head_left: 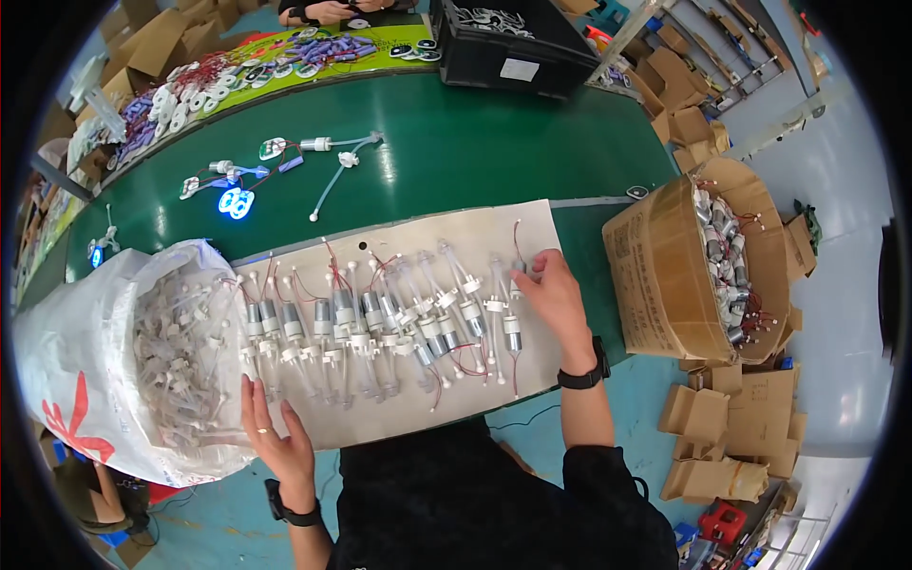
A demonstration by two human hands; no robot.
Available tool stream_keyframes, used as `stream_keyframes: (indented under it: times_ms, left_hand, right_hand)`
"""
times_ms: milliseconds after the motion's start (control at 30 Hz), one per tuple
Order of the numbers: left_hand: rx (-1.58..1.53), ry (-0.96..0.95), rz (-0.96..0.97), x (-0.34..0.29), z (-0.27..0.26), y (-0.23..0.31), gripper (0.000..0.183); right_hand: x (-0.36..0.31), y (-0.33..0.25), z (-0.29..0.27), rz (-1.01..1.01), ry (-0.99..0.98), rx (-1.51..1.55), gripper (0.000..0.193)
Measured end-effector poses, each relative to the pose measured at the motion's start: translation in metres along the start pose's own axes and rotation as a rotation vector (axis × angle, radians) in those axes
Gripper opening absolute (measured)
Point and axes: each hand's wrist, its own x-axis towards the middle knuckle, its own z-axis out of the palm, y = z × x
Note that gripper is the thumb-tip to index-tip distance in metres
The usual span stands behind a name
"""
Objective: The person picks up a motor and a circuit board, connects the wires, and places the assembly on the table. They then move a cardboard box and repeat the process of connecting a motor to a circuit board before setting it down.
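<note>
My left hand lies at the near left of a beige board, fingers stretched out and holding nothing, the fingertips by the mouth of a white bag. Clear tubes with white fittings fill the bag. On the board, several small silver motor pumps with red wires and clear tubes lie in a loose row. At the row's right end, my right hand has its thumb against a motor pump, its fingers apart; whether it bears on the pump is hard to see.
To the right stands a cardboard box of motor parts. On the green table, wired assemblies include a lit blue one. A black bin and piled purple and white parts lie beyond. Another person's hands show at the far edge.
</note>
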Motion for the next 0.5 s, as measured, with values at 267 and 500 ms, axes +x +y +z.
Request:
stream_keyframes:
  times_ms: [267,500]
  left_hand:
    - [-0.016,0.024,-0.064,-0.011,-0.006,-0.013,0.044]
    - [0.095,0.09,-0.273,0.037,-0.052,-0.064,0.035]
  right_hand:
    - [0.01,0.072,-0.023,0.133,-0.136,0.44,0.038]
    - [0.02,0.064,0.015,0.135,-0.043,0.801,0.033]
